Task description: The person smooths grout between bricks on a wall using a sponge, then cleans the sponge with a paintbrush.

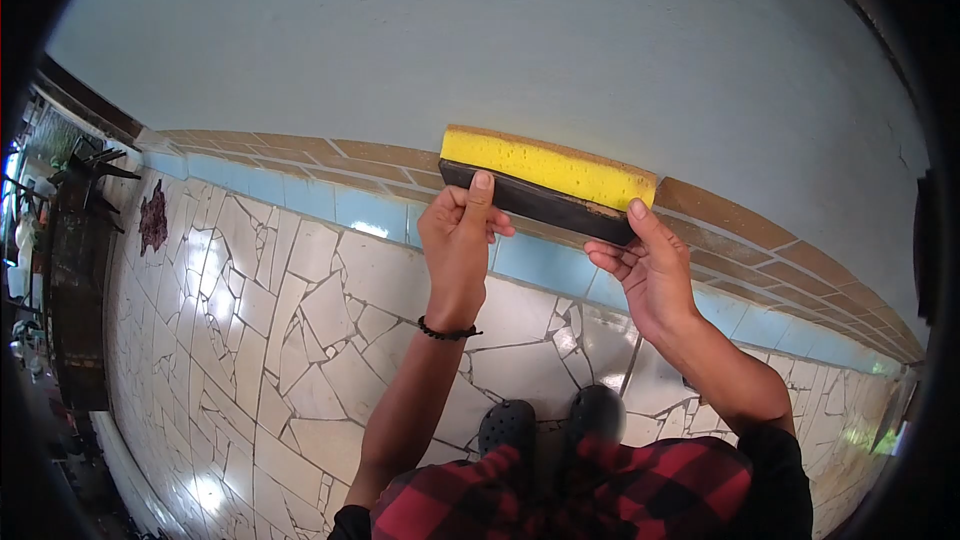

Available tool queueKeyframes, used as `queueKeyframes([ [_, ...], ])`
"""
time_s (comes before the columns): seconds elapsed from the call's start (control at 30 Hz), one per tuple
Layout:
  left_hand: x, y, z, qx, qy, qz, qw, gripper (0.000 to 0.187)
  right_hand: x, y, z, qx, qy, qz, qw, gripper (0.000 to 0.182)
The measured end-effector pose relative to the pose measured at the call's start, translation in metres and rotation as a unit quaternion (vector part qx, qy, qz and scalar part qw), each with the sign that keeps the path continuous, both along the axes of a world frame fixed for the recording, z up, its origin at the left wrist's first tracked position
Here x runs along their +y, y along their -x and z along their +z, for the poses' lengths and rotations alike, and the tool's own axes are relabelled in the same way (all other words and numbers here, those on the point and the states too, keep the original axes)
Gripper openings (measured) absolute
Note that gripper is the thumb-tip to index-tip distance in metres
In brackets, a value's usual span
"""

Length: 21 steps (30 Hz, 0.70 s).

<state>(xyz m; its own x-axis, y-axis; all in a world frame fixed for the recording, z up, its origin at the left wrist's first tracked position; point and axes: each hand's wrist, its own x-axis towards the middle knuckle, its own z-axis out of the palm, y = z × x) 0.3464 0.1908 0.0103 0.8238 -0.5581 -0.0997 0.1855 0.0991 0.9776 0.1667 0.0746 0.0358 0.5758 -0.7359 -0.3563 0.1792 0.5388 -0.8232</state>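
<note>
Sponge float (545, 183): yellow foam on black backing, no readable writing, held at 12 o'clock against wall
Left hand (458, 232): clamped on its left end
Right hand (645, 265): gripping its right end
Floor (300, 310): broken-tile mosaic

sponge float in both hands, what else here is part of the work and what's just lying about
In use:
sponge float
left hand
right hand
brown tile skirting beside it

Lying about:
black rack far left
broken-tile floor
black clogs
</note>
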Motion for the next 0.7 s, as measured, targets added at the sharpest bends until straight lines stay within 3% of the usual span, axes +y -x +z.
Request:
queueKeyframes([
  [0.1,-0.009,0.000,-0.003,-0.060,0.053,0.048,0.996,0.032,-0.001,0.000,0.002,-0.002,-0.006,0.001,1.000,0.035],
  [0.5,0.004,-0.022,-0.021,-0.073,0.110,-0.093,0.987,0.012,0.000,-0.001,0.001,0.005,-0.014,0.001,1.000,0.034],
  [0.7,-0.010,-0.034,-0.020,-0.052,0.108,-0.102,0.988,0.009,0.001,-0.001,-0.001,0.000,-0.016,0.013,1.000,0.035],
])
